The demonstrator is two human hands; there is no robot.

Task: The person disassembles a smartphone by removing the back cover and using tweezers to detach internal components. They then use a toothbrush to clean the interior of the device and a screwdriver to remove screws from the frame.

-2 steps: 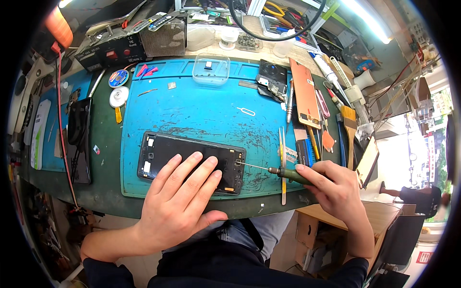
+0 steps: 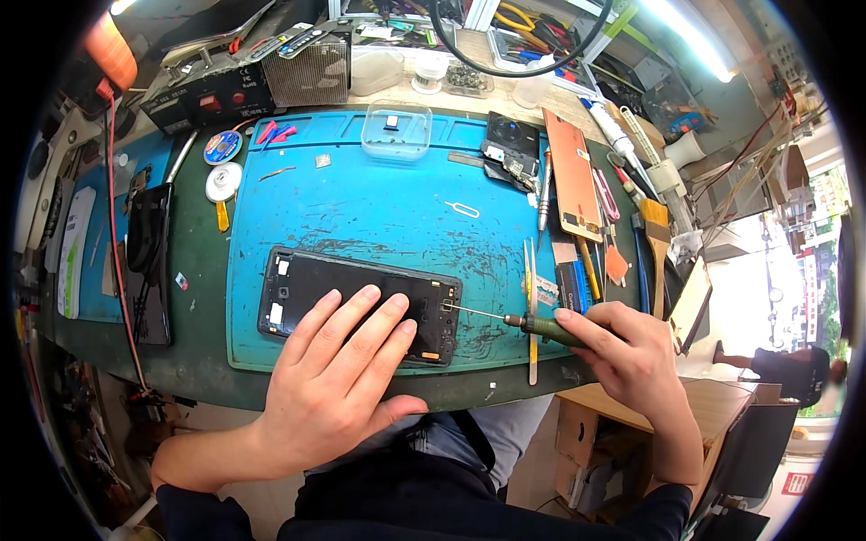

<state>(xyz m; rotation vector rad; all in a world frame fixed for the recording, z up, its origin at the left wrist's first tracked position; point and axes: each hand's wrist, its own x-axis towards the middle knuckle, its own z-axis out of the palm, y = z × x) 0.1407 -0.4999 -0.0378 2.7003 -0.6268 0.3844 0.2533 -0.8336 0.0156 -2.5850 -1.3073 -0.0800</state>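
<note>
A black opened phone body (image 2: pixel 298 288) lies flat on the blue work mat (image 2: pixel 379 207). My left hand (image 2: pixel 334 379) presses flat on its lower half, fingers spread. A green-handled precision screwdriver (image 2: pixel 532 326) is gripped in my right hand (image 2: pixel 631 347). Its thin shaft points left, and the tip touches the phone's right end near a small metal part.
A clear plastic tray (image 2: pixel 397 129) sits at the mat's far edge. A copper-coloured back cover (image 2: pixel 575 176), tweezers (image 2: pixel 530 270), brush (image 2: pixel 656 234) and small tools lie right of the mat. Another dark phone (image 2: pixel 149 261) rests to the left; a power supply box (image 2: pixel 216 90) stands behind.
</note>
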